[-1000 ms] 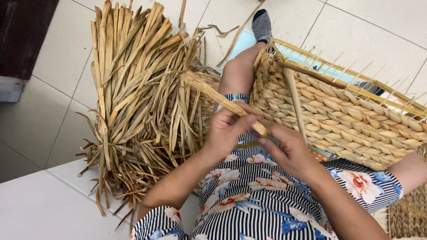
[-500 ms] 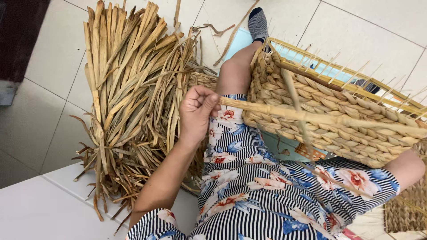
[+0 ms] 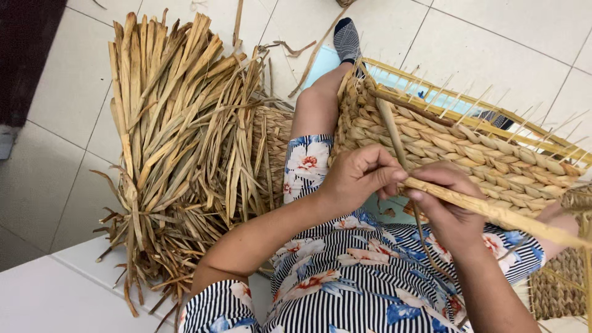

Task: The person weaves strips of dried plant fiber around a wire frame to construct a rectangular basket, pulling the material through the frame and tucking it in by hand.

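Twisting a dried strand beside the basket (image 3: 468,148).
Our left hand (image 3: 357,179) and right hand (image 3: 447,206) pinch the strand (image 3: 493,213); keep it taut toward three o'clock.

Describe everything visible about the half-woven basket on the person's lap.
The basket looks woven from thick, twisted tan plant fibre in horizontal rows, with thin pale stakes sticking out past the unfinished edge. It lies tilted on its side across the lap, against the left leg. A long loose strand runs across its front, pinched by the left hand and right hand.
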